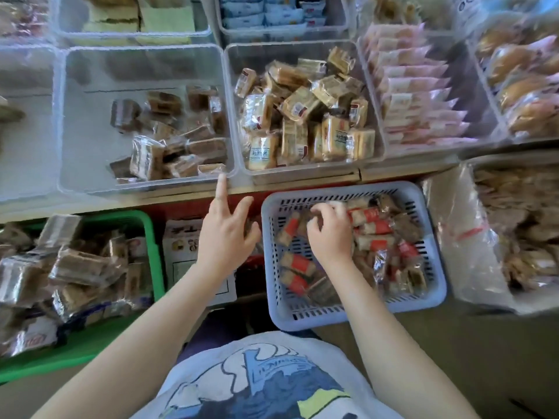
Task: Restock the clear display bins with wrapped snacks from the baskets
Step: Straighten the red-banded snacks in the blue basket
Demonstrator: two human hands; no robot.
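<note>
A lilac slotted basket [429, 300] below the shelf holds wrapped snacks [370, 229], some with red bands, some brown. My right hand [329, 234] is down in it, fingers curled over the snacks near the basket's far side; whether it grips one is hidden. My left hand [225, 228] hovers between the baskets with straight, spread fingers, its forefinger reaching up to the front edge of a clear bin [90, 140] that holds several brown wrapped cakes [169, 140]. The clear bin to its right [302, 173] is piled with tan wrapped snacks [305, 113].
A green basket [151, 252] at the left is heaped with brown wrapped cakes. A large clear bag of snacks [484, 237] stands at the right. Bins of pink packets [414, 86] and buns [526, 83] fill the right shelf, with more bins behind. A printed card [181, 246] lies between the baskets.
</note>
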